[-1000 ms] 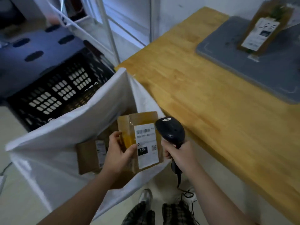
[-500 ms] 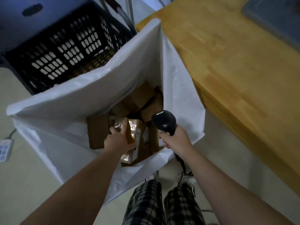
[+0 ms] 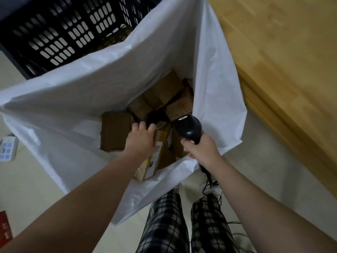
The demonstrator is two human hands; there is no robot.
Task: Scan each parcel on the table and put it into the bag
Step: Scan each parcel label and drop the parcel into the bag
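Observation:
A big white bag (image 3: 102,73) stands open on the floor beside the wooden table (image 3: 284,66). Several brown parcels (image 3: 164,92) lie at its bottom, one flat box (image 3: 114,132) to the left. My left hand (image 3: 141,140) reaches into the bag and holds a brown labelled parcel (image 3: 155,162), fingers curled over its upper edge, thumb along its face. At the bag's near right rim my right hand (image 3: 201,151) grips a black barcode scanner (image 3: 187,129) with its head pointing into the bag. The hand hides most of the parcel's label.
A black perforated crate (image 3: 63,31) stands behind the bag at the upper left. A white power strip (image 3: 7,148) lies on the pale floor at the left. The scanner cable (image 3: 207,177) hangs by my plaid-trousered legs (image 3: 182,225).
My left hand has carried the labelled parcel from above the bag's mouth down among the parcels inside. The view has tilted down, so the grey mat and its parcel have left the frame.

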